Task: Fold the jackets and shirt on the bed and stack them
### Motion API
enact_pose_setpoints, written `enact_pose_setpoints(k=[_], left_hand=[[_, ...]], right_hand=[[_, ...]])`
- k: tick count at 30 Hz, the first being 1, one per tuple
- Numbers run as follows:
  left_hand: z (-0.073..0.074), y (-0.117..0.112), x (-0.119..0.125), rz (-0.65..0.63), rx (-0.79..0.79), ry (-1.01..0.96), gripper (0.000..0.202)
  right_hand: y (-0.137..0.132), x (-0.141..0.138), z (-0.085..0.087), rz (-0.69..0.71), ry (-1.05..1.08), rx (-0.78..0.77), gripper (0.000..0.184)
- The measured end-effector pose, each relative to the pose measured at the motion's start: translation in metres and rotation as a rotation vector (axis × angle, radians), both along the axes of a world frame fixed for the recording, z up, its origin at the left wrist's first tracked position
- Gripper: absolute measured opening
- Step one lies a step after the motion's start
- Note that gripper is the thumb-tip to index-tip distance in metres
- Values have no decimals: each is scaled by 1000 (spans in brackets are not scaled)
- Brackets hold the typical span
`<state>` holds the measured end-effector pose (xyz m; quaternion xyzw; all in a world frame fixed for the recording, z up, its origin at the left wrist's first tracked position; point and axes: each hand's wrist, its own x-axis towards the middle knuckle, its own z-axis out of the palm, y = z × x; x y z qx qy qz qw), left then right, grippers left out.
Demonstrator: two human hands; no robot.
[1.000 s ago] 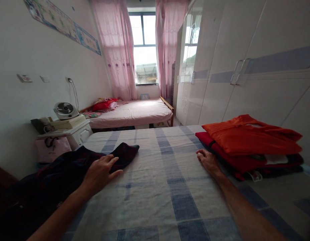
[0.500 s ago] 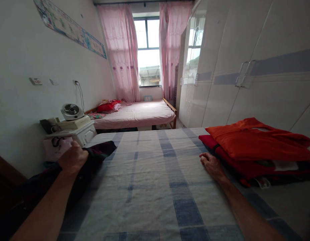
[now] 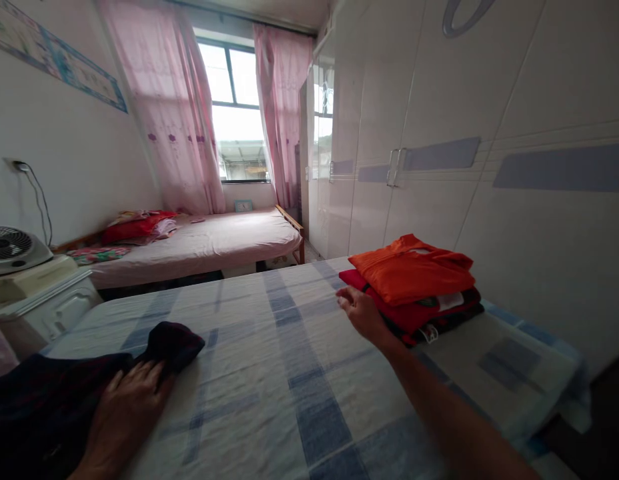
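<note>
My left hand (image 3: pixel 125 405) lies flat, fingers spread, on a dark maroon garment (image 3: pixel 64 393) at the near left of the bed. A sleeve end of that garment pokes out past my fingertips. My right hand (image 3: pixel 360 312) reaches across the blue-checked bedsheet (image 3: pixel 289 373), its fingers loosely curled beside a pile of folded clothes. An orange folded garment (image 3: pixel 412 267) tops the pile, with red clothes (image 3: pixel 414 313) and dark ones beneath. The hand touches or nearly touches the pile's lower left edge; I cannot tell which.
A white wardrobe (image 3: pixel 464 167) runs along the right wall, close to the bed. Left stands a white nightstand (image 3: pixel 44 307) with a small fan (image 3: pixel 12 248). A second bed (image 3: pixel 209 243) with a pink sheet lies below the curtained window (image 3: pixel 237 113).
My view has swung to the right. My left hand, closed on the dark garment half a second ago, now lies flat on it. My right hand stays by the folded pile.
</note>
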<state>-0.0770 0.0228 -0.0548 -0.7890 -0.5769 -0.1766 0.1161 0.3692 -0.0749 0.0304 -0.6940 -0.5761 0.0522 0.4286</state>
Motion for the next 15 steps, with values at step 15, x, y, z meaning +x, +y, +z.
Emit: enact_pose_setpoints(k=[15], left_hand=[[25, -23, 18, -34, 181, -351, 65]], right_hand=[[3, 140, 65, -646, -711, -304, 34]])
